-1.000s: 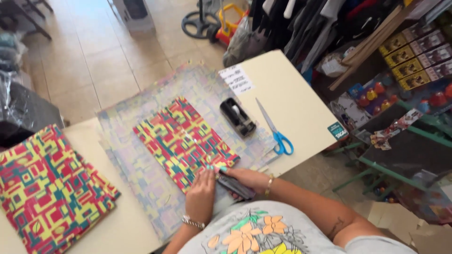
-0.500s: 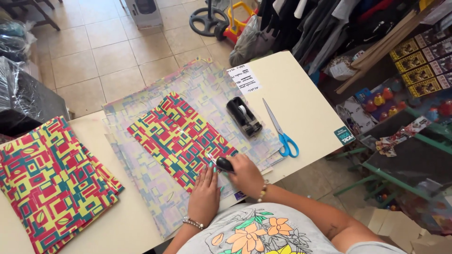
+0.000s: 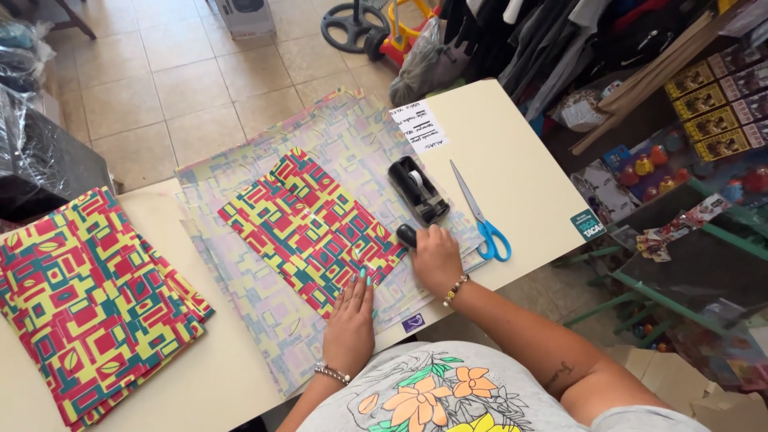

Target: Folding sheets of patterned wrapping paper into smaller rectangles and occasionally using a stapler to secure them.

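A cream-topped bench [image 3: 512, 160] stood on a beige tiled floor [image 3: 168, 88]. On the bench, a pair of blue-handled scissors [image 3: 482, 220] lay just beside a black tape dispenser [image 3: 418, 189]. A small white paper note [image 3: 421, 127] sat near the far edge. A stack of red, yellow and green patterned sheets [image 3: 88, 304] lay at the left end. Beyond the bench were hanging dark clothes [image 3: 552, 40] and shelves of boxed toys [image 3: 704, 104].

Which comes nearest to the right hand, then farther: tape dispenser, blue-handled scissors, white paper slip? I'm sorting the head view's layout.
From the right hand:
1. Tape dispenser, just beyond the hand.
2. Blue-handled scissors, to its right; handles nearly as close, so a narrow call.
3. White paper slip, at the table's far edge.
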